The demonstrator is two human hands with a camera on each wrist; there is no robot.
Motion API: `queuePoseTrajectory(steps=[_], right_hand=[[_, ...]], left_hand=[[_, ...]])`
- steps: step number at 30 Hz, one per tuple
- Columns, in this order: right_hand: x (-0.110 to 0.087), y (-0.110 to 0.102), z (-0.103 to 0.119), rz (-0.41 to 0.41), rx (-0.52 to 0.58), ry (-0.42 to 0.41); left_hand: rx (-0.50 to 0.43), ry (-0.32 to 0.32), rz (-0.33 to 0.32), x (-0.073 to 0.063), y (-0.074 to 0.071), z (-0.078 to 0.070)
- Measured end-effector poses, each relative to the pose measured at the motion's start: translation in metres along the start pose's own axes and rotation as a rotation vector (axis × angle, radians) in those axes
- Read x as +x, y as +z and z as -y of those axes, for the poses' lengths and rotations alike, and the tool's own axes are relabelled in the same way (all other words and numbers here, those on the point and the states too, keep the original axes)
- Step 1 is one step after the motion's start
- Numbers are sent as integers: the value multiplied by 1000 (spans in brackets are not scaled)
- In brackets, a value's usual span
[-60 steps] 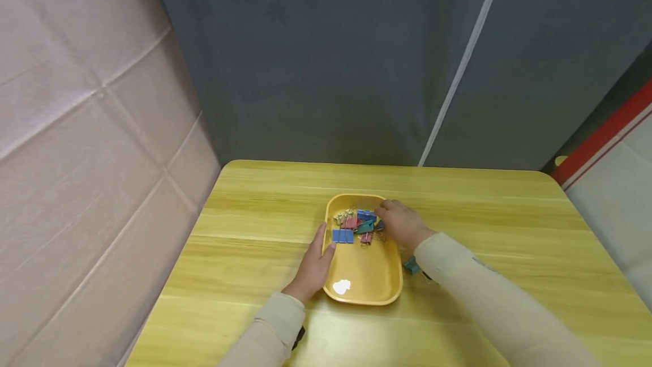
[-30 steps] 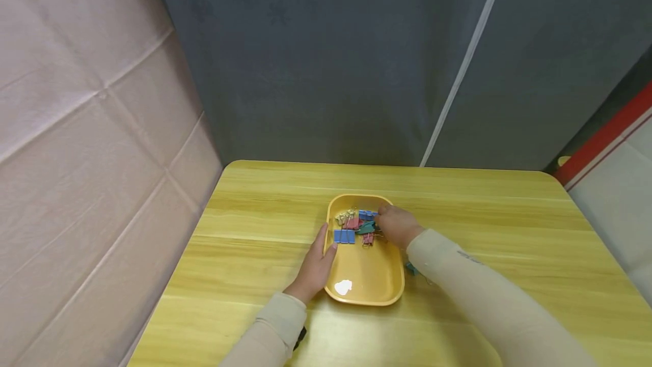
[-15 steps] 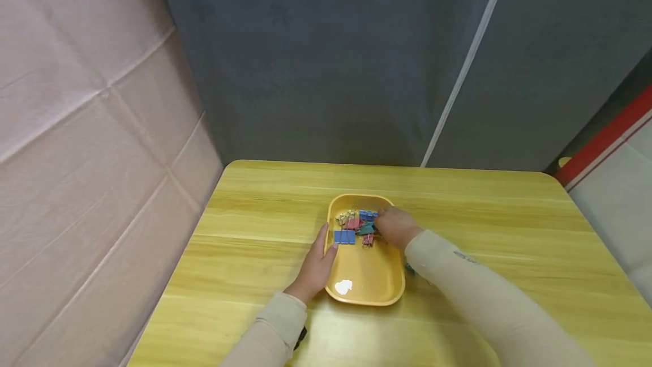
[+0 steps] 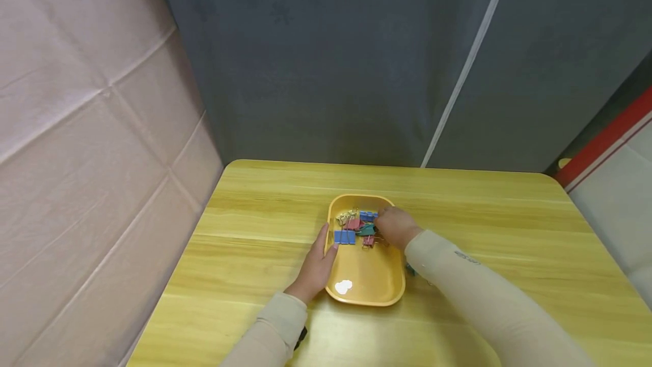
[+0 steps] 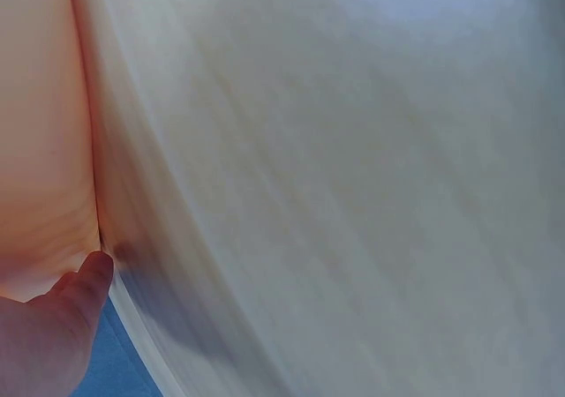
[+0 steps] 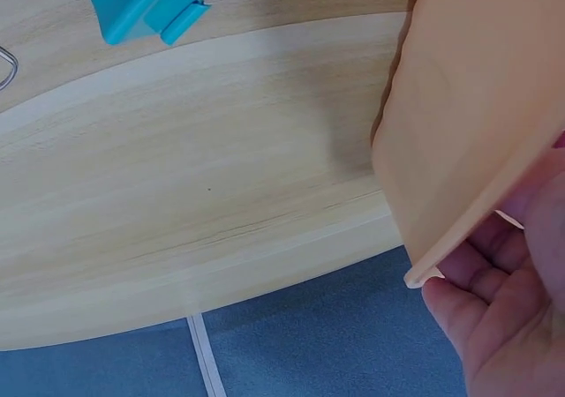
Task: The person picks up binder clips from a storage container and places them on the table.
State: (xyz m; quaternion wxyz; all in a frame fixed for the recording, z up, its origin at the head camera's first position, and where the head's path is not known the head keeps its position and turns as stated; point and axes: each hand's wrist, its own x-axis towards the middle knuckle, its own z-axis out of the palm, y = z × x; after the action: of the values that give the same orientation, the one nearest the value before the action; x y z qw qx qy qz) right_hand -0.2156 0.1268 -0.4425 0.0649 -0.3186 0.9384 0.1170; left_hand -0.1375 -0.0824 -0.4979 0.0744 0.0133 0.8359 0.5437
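A yellow plastic tray (image 4: 364, 282) stands on the table, with several binder clips in its far half. Among them are a blue binder clip (image 4: 344, 237), a red one (image 4: 369, 240), a green one (image 4: 365, 230) and another blue one (image 4: 368, 216). My left hand (image 4: 314, 268) holds the tray's left wall, thumb over the rim and fingers outside. Reaching over the right rim, my right hand (image 4: 398, 226) has its fingers bent down among the clips; I cannot tell whether they pinch one. The right wrist view shows those fingers curled beside the tray wall (image 6: 477, 123).
Outside the tray on the right, a turquoise binder clip (image 6: 150, 9) lies on the wooden table (image 4: 254, 214), mostly hidden by my right sleeve in the head view. A dark grey curtain (image 4: 316, 72) hangs behind the table, and a pale cloth wall (image 4: 91, 157) rises at the left.
Over two seconds my right hand has moved slightly left and lower into the clips, covering the dark clip there. The turquoise clip outside is now more hidden by the sleeve. My left hand stays put.
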Motion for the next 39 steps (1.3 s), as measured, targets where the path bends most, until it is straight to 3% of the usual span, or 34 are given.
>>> queuePoseTrajectory(steps=[31,39], right_hand=[[-6,-16,-2,2,8,-10],[-8,-18,-5,-6,86,8]], left_hand=[[-8,-7,1,4,2,1],[-6,-2,0,6,3,1]])
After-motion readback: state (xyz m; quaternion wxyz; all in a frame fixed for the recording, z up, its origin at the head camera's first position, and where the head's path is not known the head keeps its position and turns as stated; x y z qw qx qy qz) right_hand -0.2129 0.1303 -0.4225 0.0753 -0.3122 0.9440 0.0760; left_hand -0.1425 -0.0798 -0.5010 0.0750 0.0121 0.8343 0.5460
